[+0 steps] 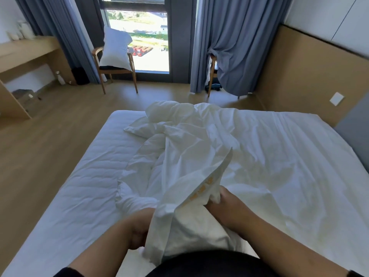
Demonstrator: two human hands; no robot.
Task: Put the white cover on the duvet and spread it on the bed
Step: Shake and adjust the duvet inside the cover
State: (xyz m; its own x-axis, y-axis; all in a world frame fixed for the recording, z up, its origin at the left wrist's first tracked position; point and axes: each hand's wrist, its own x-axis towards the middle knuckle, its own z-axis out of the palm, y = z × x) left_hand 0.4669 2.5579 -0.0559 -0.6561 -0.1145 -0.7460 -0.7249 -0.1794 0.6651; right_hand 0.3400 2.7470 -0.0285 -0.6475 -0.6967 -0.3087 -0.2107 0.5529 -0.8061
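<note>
Both hands pinched the white cover (191, 214) near the person's body, the left hand (137, 230) on one side and the right hand (223, 206) on the other. The rest lay bunched on the bed (79, 186).

Hands: left (137, 228) and right (225, 208), both bare. Forearms bare; dark sleeve cuffs at the frame's lower edge. Torso garment: black.

Crumpled duvet (179, 148) blocks the middle of the bed (83, 186); its left edge and right side lie open.
</note>
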